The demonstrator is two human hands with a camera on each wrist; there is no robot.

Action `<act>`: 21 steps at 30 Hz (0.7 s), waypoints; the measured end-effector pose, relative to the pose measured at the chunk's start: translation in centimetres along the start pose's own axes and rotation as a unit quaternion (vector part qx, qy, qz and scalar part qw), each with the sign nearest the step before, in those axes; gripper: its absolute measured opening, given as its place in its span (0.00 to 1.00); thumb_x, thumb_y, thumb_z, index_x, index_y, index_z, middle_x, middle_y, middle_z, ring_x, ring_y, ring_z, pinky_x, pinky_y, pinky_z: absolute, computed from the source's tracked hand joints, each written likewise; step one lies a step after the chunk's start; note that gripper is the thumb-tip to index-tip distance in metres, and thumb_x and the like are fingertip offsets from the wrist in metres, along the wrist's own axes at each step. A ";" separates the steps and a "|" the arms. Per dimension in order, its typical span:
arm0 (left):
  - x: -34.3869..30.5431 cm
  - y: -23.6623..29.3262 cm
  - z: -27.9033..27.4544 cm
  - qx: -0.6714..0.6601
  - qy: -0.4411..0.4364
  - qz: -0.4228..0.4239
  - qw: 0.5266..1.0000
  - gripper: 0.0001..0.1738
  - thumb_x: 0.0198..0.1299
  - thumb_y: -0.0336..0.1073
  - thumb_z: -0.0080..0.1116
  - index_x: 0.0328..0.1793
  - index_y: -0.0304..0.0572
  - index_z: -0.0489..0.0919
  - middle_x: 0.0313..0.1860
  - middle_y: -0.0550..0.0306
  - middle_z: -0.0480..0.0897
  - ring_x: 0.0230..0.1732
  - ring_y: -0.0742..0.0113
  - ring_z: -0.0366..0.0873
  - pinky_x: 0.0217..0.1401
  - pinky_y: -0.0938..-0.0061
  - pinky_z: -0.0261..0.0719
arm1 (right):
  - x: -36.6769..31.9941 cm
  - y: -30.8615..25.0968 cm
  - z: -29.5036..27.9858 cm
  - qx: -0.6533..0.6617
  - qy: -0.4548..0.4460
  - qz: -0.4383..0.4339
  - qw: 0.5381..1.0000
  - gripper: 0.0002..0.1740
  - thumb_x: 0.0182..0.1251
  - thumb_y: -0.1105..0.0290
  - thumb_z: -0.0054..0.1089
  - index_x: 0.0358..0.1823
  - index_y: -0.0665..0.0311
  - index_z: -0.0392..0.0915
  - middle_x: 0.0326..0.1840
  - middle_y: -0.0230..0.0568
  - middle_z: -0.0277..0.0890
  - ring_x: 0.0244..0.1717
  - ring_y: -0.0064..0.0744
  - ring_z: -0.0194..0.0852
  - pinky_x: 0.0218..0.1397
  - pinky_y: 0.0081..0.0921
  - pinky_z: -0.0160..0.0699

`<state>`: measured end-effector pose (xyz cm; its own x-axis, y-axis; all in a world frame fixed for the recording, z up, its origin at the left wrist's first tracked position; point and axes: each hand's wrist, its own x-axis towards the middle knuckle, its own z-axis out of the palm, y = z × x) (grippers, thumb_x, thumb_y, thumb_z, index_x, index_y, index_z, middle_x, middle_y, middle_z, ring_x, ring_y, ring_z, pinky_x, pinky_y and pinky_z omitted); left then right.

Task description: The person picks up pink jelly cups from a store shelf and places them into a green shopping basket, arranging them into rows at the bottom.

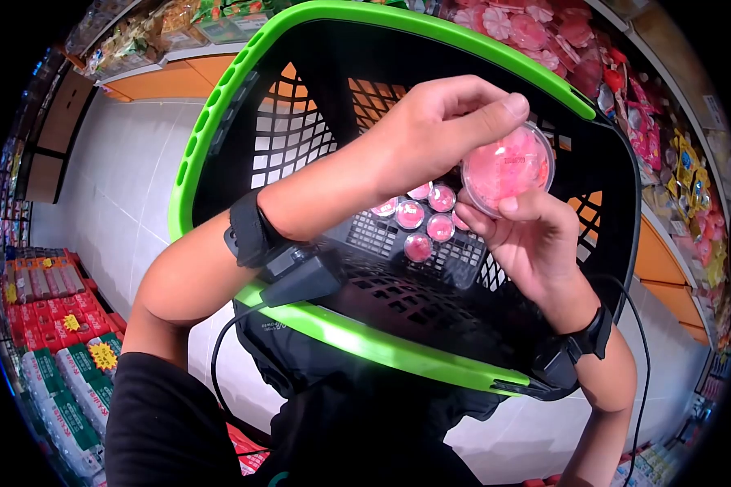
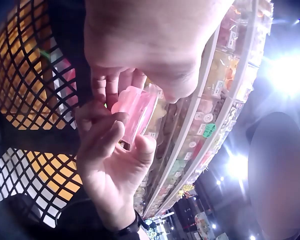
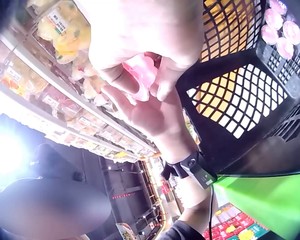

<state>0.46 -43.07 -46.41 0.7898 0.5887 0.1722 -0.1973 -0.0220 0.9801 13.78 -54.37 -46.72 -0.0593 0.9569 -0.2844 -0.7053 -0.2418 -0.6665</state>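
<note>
Head view: both hands (image 1: 538, 243) grip a round pink container (image 1: 503, 180) — its small print (image 1: 515, 160) too blurred to read.

You wear black clothing (image 1: 341, 430) with small pale lettering (image 1: 273, 326); black straps (image 1: 253, 230) circle your wrists, each bearing a boxy black camera (image 1: 302, 274) and thin cable (image 1: 214, 357).

The shopping basket (image 1: 341, 334) is right before the person's body, with several small round tubs (image 1: 440, 227) at its bottom and a lidded tub (image 1: 508, 169) above them. Tiled floor (image 1: 130, 170) lies to its left, packaged goods (image 1: 73, 373) nearer left, shelves (image 1: 175, 81) beyond and to the right.
</note>
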 end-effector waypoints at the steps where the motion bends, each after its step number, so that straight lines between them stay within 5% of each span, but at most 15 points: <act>1: 0.0 0.1 -0.2 -0.006 0.005 -0.011 1.000 0.25 0.68 0.50 0.48 0.54 0.31 0.75 0.47 0.52 0.79 0.50 0.70 0.77 0.54 0.76 0.74 | 0.1 0.0 -0.1 0.010 -0.004 -0.007 1.000 0.25 0.50 0.75 0.51 0.53 0.76 0.67 0.47 0.50 0.76 0.48 0.42 0.78 0.59 0.37 0.78; 4: 0.0 -0.2 -0.4 -0.018 0.007 -0.020 1.000 0.23 0.64 0.44 0.55 0.56 0.32 0.74 0.49 0.52 0.79 0.51 0.70 0.77 0.56 0.75 0.74 | 0.4 -0.2 -1.0 0.043 0.001 -0.030 0.999 0.25 0.50 0.74 0.49 0.52 0.76 0.69 0.46 0.52 0.76 0.47 0.43 0.79 0.56 0.36 0.80; 9: 0.0 -0.5 -0.3 0.001 0.041 0.015 0.999 0.20 0.59 0.35 0.61 0.55 0.32 0.75 0.47 0.53 0.80 0.50 0.71 0.77 0.55 0.75 0.75 | 0.6 -0.6 -0.6 0.014 -0.001 -0.032 0.999 0.25 0.50 0.74 0.49 0.54 0.73 0.67 0.50 0.46 0.73 0.55 0.39 0.72 0.63 0.46 0.70; 12: -0.1 -0.4 -0.6 -0.018 0.073 0.000 0.997 0.18 0.60 0.35 0.61 0.53 0.32 0.75 0.45 0.53 0.81 0.47 0.73 0.78 0.51 0.77 0.76 | 0.8 -0.6 -1.2 -0.051 0.007 -0.080 0.995 0.22 0.52 0.78 0.48 0.52 0.72 0.67 0.46 0.44 0.74 0.50 0.35 0.75 0.58 0.39 0.76; 15: 0.1 -0.6 -0.8 -0.014 0.083 -0.017 0.996 0.16 0.60 0.35 0.62 0.50 0.33 0.76 0.42 0.55 0.82 0.43 0.75 0.79 0.48 0.80 0.77 | 1.2 -0.3 -0.6 -0.231 0.150 -0.134 0.952 0.17 0.54 0.83 0.44 0.48 0.71 0.67 0.42 0.40 0.73 0.42 0.28 0.76 0.50 0.27 0.80; 21: 0.1 -0.8 -0.7 0.009 0.078 -0.031 0.996 0.14 0.59 0.37 0.64 0.46 0.35 0.78 0.39 0.57 0.83 0.41 0.76 0.79 0.46 0.81 0.76 | 2.1 -0.2 -2.7 -0.335 0.179 -0.193 0.905 0.12 0.60 0.82 0.43 0.46 0.70 0.66 0.40 0.37 0.72 0.35 0.20 0.73 0.41 0.17 0.75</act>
<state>0.25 -42.44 -47.20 0.7000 0.7078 0.0951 -0.1387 0.0041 0.9903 15.69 -52.75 -49.08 0.4178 0.9062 -0.0657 -0.0309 -0.0581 -0.9978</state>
